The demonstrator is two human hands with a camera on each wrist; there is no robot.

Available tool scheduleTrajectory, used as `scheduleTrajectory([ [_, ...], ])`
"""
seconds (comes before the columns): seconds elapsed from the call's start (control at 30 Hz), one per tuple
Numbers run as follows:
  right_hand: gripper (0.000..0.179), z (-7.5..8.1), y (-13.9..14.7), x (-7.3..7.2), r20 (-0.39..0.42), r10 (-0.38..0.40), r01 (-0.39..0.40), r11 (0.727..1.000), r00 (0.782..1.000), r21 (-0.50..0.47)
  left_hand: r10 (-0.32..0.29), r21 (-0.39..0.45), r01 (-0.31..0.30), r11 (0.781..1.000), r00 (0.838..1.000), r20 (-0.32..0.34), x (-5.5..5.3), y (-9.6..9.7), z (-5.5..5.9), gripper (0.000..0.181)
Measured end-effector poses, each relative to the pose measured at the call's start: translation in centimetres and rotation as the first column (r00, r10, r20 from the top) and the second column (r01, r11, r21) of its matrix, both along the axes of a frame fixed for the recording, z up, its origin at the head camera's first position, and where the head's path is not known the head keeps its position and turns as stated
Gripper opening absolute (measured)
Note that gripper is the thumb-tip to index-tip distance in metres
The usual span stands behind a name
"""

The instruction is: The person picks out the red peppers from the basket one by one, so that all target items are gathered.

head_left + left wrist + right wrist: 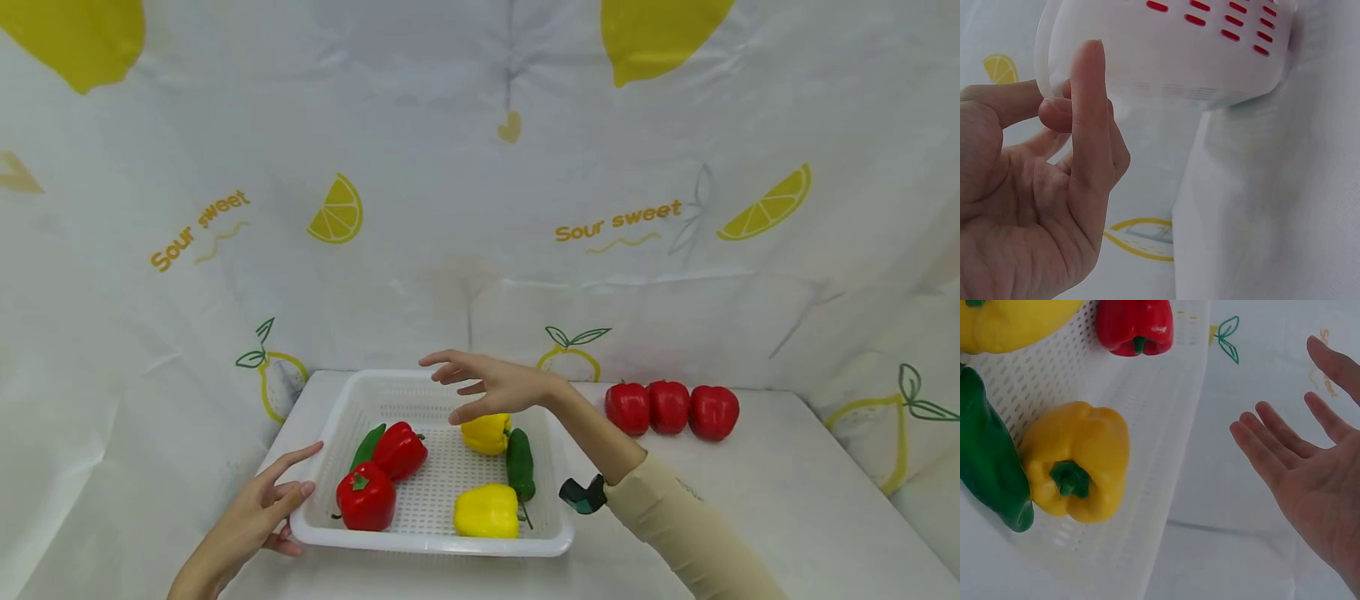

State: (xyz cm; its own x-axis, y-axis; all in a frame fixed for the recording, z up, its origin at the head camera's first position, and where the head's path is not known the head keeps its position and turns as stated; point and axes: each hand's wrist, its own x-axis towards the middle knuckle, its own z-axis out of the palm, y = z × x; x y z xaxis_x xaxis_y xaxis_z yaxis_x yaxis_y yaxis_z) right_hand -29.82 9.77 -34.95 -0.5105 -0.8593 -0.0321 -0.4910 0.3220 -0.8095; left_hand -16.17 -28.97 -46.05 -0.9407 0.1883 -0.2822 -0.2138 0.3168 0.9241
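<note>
Gripping the basket [420, 543] by its left rim with the left hand [255, 508], between thumb and fingers; can't follow one fingertip past the rim in the left wrist view; holding nothing with the right hand [506, 385], with fingers loosely spread, above the basket's far right; hiding with it a stretch of rim and the upper edge of the far yellow pepper [483, 437].

Can see in the basket, on the left, the near red pepper [366, 497], just in front of the far red pepper [401, 451] and overlapping it, and behind these a half-hidden chilli [365, 447]; on the right, beside both yellows, the bigger chilli [520, 465] and the near yellow pepper [486, 511], cut off in the right wrist view; can glimpse only red through the slots in the left wrist view.

Have the basket on the counter [795, 500]; can't tell peppers from apples among three red fruits [669, 407] to the right; can't make out the dark thing [582, 495] by the sleeve [690, 525], itself cut off below.
</note>
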Motion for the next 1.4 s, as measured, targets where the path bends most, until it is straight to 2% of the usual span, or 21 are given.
scheduleTrajectory([
  [0.27,0.079,-0.8,-2.8,-0.5,0.04,0.028,-0.032,0.996,0.999,0.083,0.001,0.011,-0.001,1.0,1.0,-0.004,0.0,0.0,0.0,0.071],
  [0.53,0.073,-1.5,-4.6,-1.5,0.046,0.073,-0.081,0.98,0.996,0.184,-0.002,0.012,0.002,1.0,1.0,-0.003,0.0,-0.1,0.0,0.072],
  [0.87,0.07,-3.7,-6.8,-2.0,0.153,0.095,-0.131,0.96,0.984,0.247,-0.001,0.012,0.001,1.0,1.0,0.001,0.1,-0.1,0.0,0.072],
  [1.1,0.072,-4.8,-7.7,-2.0,0.157,0.086,-0.127,0.954,0.984,0.273,0.001,0.01,-0.001,1.0,1.0,0.002,0.2,-0.1,0.0,0.073],
  [1.4,0.072,-5.6,-8.2,-1.6,0.166,0.051,-0.103,0.941,0.985,0.323,0.003,0.01,-0.003,1.0,1.0,0.01,0.1,0.1,0.0,0.074],
])
